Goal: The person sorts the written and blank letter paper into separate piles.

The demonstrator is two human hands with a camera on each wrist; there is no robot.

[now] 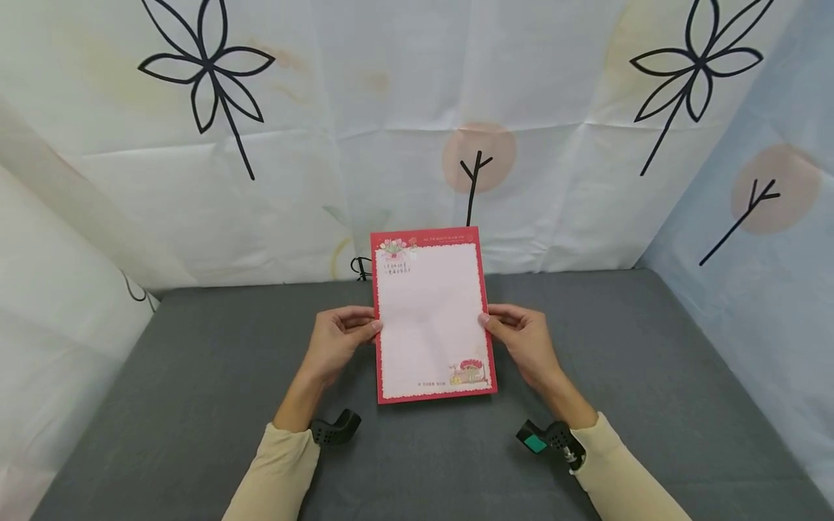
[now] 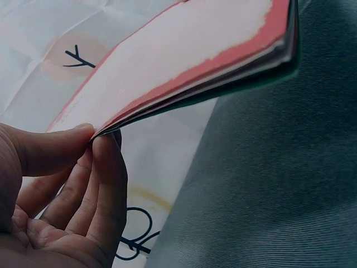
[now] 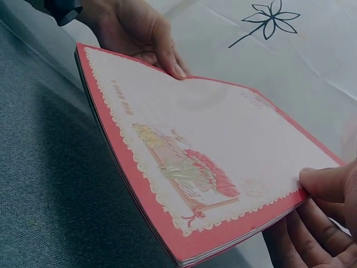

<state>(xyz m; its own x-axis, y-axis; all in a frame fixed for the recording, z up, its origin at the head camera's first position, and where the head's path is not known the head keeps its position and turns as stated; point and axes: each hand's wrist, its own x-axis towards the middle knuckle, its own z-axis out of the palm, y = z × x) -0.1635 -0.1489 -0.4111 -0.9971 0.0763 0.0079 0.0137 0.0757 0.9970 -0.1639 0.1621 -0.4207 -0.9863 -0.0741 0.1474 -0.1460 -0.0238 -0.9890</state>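
A stack of letter paper (image 1: pixel 430 318) stands tilted up over the grey table, its white face framed by a red border with a scalloped inner edge. Pink flowers are printed at its upper left and a small red-and-yellow drawing at its lower right. My left hand (image 1: pixel 335 340) pinches the left edge between thumb and fingers. On the opposite edge, my right hand (image 1: pixel 524 340) grips with the thumb on the front and fingers behind. Several layers show along the edge of the paper stack (image 3: pixel 150 218) in the right wrist view. The back of the stack is hidden.
A grey cloth covers the table (image 1: pixel 247 376). Behind it hangs a white curtain (image 1: pixel 365 87) printed with black leaf outlines, and a pale blue one (image 1: pixel 769 304) runs along the right. A black strap device (image 1: pixel 335 427) sits on the left wrist, another (image 1: pixel 554 438) on the right.
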